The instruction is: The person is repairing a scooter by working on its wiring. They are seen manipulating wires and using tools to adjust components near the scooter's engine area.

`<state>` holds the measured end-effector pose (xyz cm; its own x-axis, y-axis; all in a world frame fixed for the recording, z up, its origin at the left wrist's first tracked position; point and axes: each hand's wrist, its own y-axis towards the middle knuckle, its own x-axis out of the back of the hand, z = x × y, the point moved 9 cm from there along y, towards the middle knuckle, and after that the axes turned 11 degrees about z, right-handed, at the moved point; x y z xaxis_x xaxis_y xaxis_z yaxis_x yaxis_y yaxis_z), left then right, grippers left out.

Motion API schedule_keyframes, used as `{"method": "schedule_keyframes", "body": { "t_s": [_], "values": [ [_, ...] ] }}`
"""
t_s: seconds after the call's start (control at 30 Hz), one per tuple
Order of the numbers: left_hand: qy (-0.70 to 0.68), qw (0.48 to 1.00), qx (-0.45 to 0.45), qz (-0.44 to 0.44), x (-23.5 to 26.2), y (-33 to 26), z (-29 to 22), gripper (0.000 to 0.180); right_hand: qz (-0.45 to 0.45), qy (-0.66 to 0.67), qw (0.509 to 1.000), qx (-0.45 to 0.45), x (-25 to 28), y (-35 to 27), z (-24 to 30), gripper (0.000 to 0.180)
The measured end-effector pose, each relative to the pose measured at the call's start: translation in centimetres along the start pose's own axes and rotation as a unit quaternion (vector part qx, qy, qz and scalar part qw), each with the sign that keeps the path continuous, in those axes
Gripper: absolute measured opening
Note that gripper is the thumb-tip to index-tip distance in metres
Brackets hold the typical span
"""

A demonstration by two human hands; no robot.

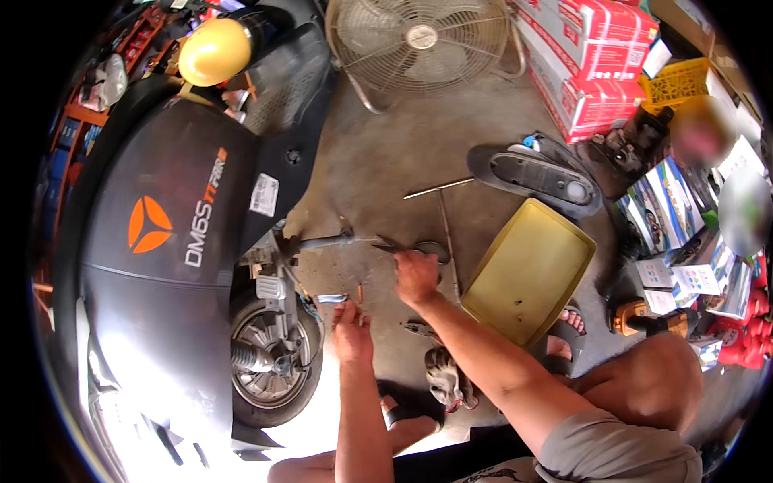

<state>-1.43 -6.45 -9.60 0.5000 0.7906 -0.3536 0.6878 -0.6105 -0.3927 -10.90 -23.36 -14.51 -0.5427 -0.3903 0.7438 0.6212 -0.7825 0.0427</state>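
1. Down on the concrete floor (386, 153), a person squats beside a black scooter (169, 241) lying on its side, both forearms reaching in from the lower edge.
2. Right hand (416, 276): its grip is curled around the handles of scissors or pliers (411, 248), I cannot tell which, whose tip points left toward a grey rod (326, 240) sticking out of the scooter's frame. Holding it low and level likely keeps the tip lined up with the rod's end.
3. Left hand (351, 326): fingers are pinched loosely near a small metal piece (332, 299) just beside the rear wheel (270, 362); whether the grip has closed on it I cannot tell.
4. A T-handle wrench (444, 217) lies on the floor just beyond the right hand, within easy reach.
5. Containers: a yellow tray (527, 274) sits to the right, nearly bare, with only a few tiny specks in it. A yellow crate (676, 84) stands farther off by red-and-white boxes (592, 56).
6. Behind, a floor fan (423, 40) faces the work, and a yellow helmet (213, 50) rests by the scooter.
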Motion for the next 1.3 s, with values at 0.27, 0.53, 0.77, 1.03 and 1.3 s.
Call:
{"method": "schedule_keyframes", "body": {
  "t_s": [0.27, 0.53, 0.77, 1.03, 1.3],
  "values": [
    [-0.085, 0.996, 0.015, 0.023, 0.3, -0.2, 0.5, 0.021, -0.003, -0.106, 0.994, -0.034, 1.0, -2.5, -0.7, 0.01],
    [-0.132, 0.988, 0.027, 0.072, -0.3, 0.2, 0.9, 0.02, 0.198, 0.596, 0.776, -0.054, -5.9, 1.0, 7.5, 0.032],
    [-0.196, 0.973, 0.055, 0.106, -0.1, 0.1, 2.7, 0.025, 0.307, 0.483, 0.82, -0.016, -3.3, 0.2, 12.0, 0.018],
    [-0.022, 0.998, -0.001, -0.057, 2.3, -3.8, 1.3, 0.016, 0.257, 0.463, 0.847, 0.033, -2.3, 1.3, 12.5, 0.018],
    [0.536, 0.81, -0.211, -0.106, -3.0, -4.3, -11.8, 0.025, 0.254, 0.338, 0.905, 0.053, -0.2, 1.4, 12.5, 0.014]
  ]
}}
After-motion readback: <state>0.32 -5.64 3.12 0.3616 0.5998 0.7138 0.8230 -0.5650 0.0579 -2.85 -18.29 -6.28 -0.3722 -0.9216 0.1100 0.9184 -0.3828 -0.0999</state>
